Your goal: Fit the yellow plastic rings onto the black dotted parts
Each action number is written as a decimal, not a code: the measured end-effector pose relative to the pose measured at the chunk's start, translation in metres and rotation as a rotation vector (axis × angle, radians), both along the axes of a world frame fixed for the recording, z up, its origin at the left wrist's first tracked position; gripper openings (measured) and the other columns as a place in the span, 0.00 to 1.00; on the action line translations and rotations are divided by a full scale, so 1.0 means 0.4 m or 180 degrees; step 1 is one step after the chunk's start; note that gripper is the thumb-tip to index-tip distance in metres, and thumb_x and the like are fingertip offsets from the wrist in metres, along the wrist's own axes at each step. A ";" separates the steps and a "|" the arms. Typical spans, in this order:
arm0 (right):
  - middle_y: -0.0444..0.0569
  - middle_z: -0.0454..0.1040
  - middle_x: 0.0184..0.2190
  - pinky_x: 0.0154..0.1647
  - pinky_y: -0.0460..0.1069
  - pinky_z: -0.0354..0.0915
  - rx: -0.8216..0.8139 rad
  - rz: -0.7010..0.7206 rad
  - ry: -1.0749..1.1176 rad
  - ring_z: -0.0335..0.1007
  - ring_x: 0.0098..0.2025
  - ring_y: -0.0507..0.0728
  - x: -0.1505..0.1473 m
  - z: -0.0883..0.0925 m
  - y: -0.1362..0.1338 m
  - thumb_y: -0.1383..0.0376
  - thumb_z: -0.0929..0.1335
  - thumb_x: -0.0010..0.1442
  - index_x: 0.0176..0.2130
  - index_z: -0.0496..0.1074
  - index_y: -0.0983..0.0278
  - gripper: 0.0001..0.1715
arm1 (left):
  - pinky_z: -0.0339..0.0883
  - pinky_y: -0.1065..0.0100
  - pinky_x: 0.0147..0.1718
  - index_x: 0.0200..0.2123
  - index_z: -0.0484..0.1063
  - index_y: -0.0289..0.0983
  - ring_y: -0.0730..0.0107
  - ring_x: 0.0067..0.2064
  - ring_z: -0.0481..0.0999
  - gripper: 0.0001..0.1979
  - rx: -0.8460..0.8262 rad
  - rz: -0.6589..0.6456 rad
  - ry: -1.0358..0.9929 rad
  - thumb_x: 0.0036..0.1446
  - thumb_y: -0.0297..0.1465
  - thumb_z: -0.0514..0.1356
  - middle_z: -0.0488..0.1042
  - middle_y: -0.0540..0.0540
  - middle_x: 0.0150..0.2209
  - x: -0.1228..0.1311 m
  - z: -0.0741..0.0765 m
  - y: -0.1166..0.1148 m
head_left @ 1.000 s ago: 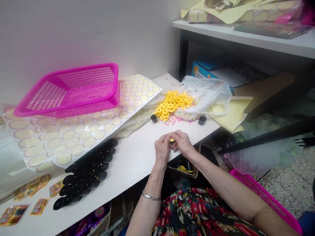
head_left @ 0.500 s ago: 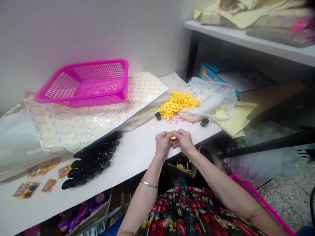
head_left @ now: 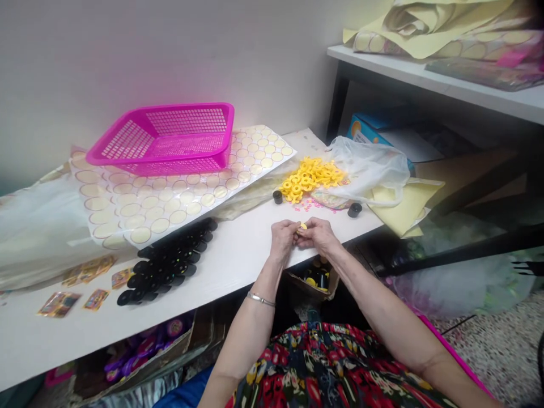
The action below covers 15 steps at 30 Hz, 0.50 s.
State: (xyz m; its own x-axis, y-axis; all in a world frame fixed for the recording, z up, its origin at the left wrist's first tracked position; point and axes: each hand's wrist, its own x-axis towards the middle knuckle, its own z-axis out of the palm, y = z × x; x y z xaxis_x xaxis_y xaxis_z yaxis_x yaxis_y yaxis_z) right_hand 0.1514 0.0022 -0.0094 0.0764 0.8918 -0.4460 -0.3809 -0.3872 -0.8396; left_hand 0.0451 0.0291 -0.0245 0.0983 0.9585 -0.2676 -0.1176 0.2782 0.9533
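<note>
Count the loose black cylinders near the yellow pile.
2: one black cylinder left of the yellow pile, another black cylinder right of it, near the plastic bag. The bag may hide more.

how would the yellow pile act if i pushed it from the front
The yellow pile would probably spread rather than slide as one, since its pieces lie loosely heaped. They look like light, stiff plastic, judging by their crisp ring shapes. The tiny pink bits in front would likely get swept along.

Held yellow piece [head_left: 303, 226] apparently turned, pink centre now out of view.
</note>
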 end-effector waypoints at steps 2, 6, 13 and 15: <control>0.44 0.72 0.16 0.18 0.45 0.70 0.0036 0.0001 -0.0032 0.70 0.18 0.52 -0.002 -0.002 0.002 0.67 0.74 0.39 0.24 0.64 0.66 0.16 | 0.50 0.76 0.14 0.20 0.69 0.32 0.81 0.14 0.58 0.14 0.0039 -0.0002 0.0018 0.42 0.38 0.64 0.62 0.54 0.12 0.002 0.003 -0.003; 0.43 0.72 0.17 0.20 0.45 0.70 0.0225 0.0064 0.0015 0.70 0.18 0.51 0.002 -0.004 -0.006 0.64 0.74 0.40 0.26 0.65 0.66 0.16 | 0.53 0.76 0.17 0.27 0.71 0.31 0.82 0.17 0.59 0.17 0.0167 -0.0053 -0.0149 0.44 0.42 0.62 0.64 0.54 0.16 -0.003 0.017 -0.021; 0.43 0.73 0.22 0.25 0.46 0.71 0.0439 -0.0452 0.0693 0.72 0.22 0.50 0.005 0.013 -0.039 0.63 0.76 0.38 0.28 0.65 0.65 0.20 | 0.64 0.74 0.29 0.41 0.67 0.35 0.79 0.29 0.70 0.24 0.0298 0.0368 -0.0842 0.35 0.24 0.64 0.73 0.48 0.35 -0.042 0.007 -0.057; 0.42 0.73 0.24 0.25 0.45 0.70 0.0524 -0.0601 0.0699 0.71 0.22 0.50 0.001 0.018 -0.055 0.63 0.76 0.38 0.30 0.66 0.64 0.21 | 0.65 0.73 0.33 0.39 0.70 0.34 0.77 0.32 0.71 0.24 0.0405 0.0278 -0.0580 0.32 0.21 0.63 0.73 0.47 0.35 -0.038 0.001 -0.074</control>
State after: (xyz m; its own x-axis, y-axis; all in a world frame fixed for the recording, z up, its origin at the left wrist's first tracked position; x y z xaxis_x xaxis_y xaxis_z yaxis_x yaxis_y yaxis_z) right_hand 0.1517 -0.0196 -0.0020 0.1653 0.9325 -0.3213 -0.6118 -0.1586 -0.7750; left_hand 0.0301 -0.0005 -0.0240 0.0493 0.9904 -0.1295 -0.3093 0.1384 0.9408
